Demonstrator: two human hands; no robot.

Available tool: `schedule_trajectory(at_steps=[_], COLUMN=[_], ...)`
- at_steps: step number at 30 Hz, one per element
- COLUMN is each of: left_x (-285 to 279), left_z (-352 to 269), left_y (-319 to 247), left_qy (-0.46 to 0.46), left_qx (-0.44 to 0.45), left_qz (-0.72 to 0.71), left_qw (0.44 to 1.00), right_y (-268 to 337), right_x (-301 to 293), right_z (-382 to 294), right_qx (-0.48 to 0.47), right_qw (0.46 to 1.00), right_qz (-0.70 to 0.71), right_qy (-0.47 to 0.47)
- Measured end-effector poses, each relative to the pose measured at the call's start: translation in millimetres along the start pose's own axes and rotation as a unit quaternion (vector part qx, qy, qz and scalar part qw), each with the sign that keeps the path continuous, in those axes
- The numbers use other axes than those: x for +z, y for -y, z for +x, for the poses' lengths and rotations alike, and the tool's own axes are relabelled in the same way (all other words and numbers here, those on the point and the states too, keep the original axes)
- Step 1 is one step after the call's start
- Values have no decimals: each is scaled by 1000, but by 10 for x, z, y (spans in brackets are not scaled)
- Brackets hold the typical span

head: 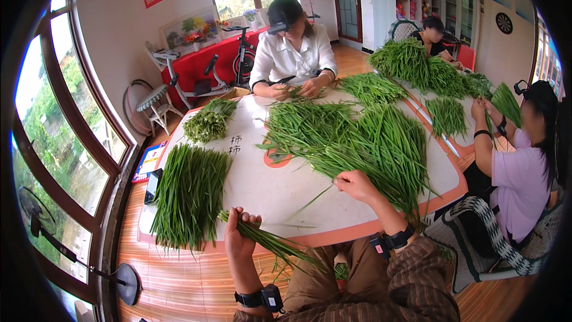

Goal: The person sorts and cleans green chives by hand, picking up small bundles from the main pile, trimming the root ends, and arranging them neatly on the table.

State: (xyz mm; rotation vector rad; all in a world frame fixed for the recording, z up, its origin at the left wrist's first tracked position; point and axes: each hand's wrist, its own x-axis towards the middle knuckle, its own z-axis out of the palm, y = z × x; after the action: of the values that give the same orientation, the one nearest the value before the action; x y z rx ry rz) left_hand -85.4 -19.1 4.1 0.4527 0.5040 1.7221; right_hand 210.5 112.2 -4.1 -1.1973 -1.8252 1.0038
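Observation:
My left hand (240,235) is closed around a small bunch of green chives (279,243). The cut ends poke out above the fist, and the leaves trail to the right over the table's near edge. A single thin chive stalk (316,198) is pinched between the fingertips of my right hand (357,185), slanting down to the left. That hand is at the near side of a large loose heap of chives (384,147). On the left lies a neatly aligned stack of chives (192,197), leaf tips hanging over the near edge.
Beneath everything is a white table (254,188) with an orange border. A bundle with pale buds (205,126) and a phone (153,185) lie at the left. Opposite, a person in white (292,58) handles stalks. Two more people sit at the right. A woven chair (487,241) stands nearby.

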Motion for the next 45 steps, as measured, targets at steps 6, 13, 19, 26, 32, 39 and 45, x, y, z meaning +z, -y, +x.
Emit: schedule_trajectory(at_steps=[6, 13, 19, 26, 32, 39, 45], left_x=[37, 473, 596, 548, 513, 356, 315], left_z=[-21, -57, -63, -40, -36, -3, 2], left_y=[-57, 540, 747, 639, 658, 544, 512], left_qy=[4, 36, 34, -16, 17, -34, 2], left_qx=[-18, -190, -169, -126, -158, -93, -116], left_qz=[-30, 100, 149, 127, 125, 126, 55], left_qw=[999, 976, 974, 984, 979, 987, 992], right_y=[-27, 612, 762, 588, 672, 560, 85], right_x=[67, 333, 517, 474, 523, 325, 236], right_z=[3, -205, -309, -416, -469, -259, 210], right_qx=[-33, -12, -31, 9, -34, -89, -72], right_qw=[995, 968, 957, 972, 984, 991, 912], right_qz=[93, 216, 231, 172, 102, -70, -392], right_qy=[6, 127, 176, 160, 139, 73, -92])
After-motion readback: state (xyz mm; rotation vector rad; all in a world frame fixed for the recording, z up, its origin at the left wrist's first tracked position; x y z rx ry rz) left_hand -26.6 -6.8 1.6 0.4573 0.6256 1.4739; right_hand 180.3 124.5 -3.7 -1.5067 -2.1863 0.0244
